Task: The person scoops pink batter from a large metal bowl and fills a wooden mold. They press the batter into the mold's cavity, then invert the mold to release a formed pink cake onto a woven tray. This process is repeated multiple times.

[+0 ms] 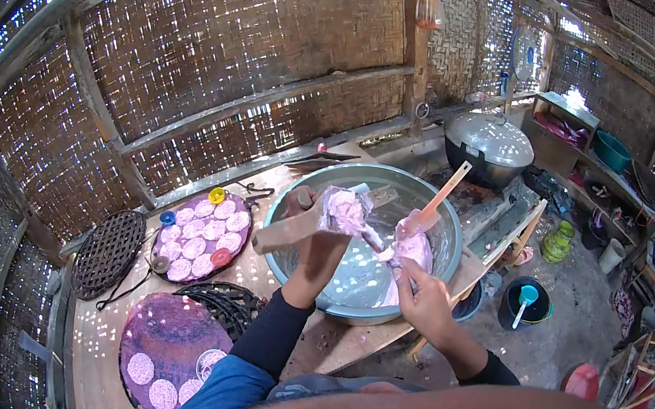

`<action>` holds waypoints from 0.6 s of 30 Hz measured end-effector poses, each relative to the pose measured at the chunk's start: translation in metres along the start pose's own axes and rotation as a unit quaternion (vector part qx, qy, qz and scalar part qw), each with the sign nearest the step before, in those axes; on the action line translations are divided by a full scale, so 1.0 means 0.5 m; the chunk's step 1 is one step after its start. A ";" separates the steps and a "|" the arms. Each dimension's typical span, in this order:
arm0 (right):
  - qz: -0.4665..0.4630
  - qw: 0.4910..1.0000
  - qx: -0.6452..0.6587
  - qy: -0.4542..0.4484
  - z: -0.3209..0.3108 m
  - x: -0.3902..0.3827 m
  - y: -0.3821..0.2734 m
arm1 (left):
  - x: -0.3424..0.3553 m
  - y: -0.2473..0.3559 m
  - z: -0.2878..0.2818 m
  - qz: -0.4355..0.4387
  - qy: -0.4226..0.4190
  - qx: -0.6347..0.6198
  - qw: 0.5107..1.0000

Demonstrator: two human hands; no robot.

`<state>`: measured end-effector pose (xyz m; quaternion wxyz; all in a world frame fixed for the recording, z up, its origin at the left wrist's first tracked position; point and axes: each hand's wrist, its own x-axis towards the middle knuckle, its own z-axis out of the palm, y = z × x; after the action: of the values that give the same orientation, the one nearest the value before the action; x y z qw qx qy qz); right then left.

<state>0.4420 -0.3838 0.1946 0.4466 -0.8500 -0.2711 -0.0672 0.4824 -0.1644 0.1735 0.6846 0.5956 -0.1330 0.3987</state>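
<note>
My left hand point(318, 256) is wrapped round a wooden tool point(287, 232) like a hand press, held over a large basin point(274, 268). Pink dough point(346, 210) is heaped on the tool's middle part. In my right hand point(424, 305) the fingers are closed on a thin spoon-like utensil point(374, 239), its tip against that dough. More pink dough point(414, 250) clings to the basin's right side, where a pinkish spatula point(436, 200) stands tilted. The exact shape of the right-hand utensil is partly hidden by dough.
Left of the basin, a round purple tray point(200, 218) bears several pink lacy discs and coloured rings. A nearer purple tray point(164, 331) carries a few discs and a white ring point(209, 363). A lidded pot point(489, 144) stands behind; a dark bucket point(527, 305) is at right.
</note>
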 end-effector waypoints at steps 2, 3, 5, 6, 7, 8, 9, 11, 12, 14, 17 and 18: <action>-0.031 0.999 0.016 -0.009 -0.007 -0.011 -0.003 | -0.007 -0.026 -0.022 -0.076 0.027 -0.087 0.993; -0.042 0.999 0.021 -0.007 -0.017 -0.014 0.004 | -0.004 -0.019 -0.029 -0.046 0.016 0.075 0.996; -0.072 0.996 -0.033 -0.046 -0.037 -0.010 0.040 | 0.035 0.026 -0.035 0.067 0.042 0.372 0.925; -0.105 0.991 -0.040 -0.078 -0.040 -0.001 0.055 | 0.046 0.085 -0.059 0.116 0.093 0.524 0.839; -0.078 0.988 -0.059 -0.124 -0.065 0.018 0.075 | 0.066 0.087 -0.059 0.138 0.098 0.470 0.866; -0.057 0.983 -0.130 -0.115 -0.090 0.034 0.078 | 0.072 0.097 -0.067 0.071 0.113 0.234 0.963; -0.038 0.974 -0.192 -0.115 -0.116 0.050 0.061 | 0.086 0.119 -0.098 0.107 0.103 0.347 0.926; -0.051 0.944 -0.313 -0.087 -0.121 0.092 0.088 | 0.092 0.207 -0.102 0.054 0.083 0.288 0.952; -0.001 0.915 -0.372 -0.154 -0.113 0.124 0.090 | 0.084 0.217 -0.114 0.049 0.136 0.192 0.971; -0.035 0.885 -0.430 -0.177 -0.070 0.160 0.091 | 0.058 0.310 -0.155 0.018 0.142 0.090 0.986; -0.139 0.933 -0.319 -0.093 -0.029 0.167 0.111 | 0.039 0.351 -0.158 -0.023 0.060 -0.040 0.997; -0.142 0.969 -0.164 -0.114 0.004 0.169 0.068 | 0.030 0.367 -0.167 -0.056 0.037 -0.097 0.993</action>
<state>0.5310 -0.3635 0.1988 0.2534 -0.8662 -0.4239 -0.0763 0.3384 -0.0868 0.2920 0.7646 0.5182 -0.1121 0.3665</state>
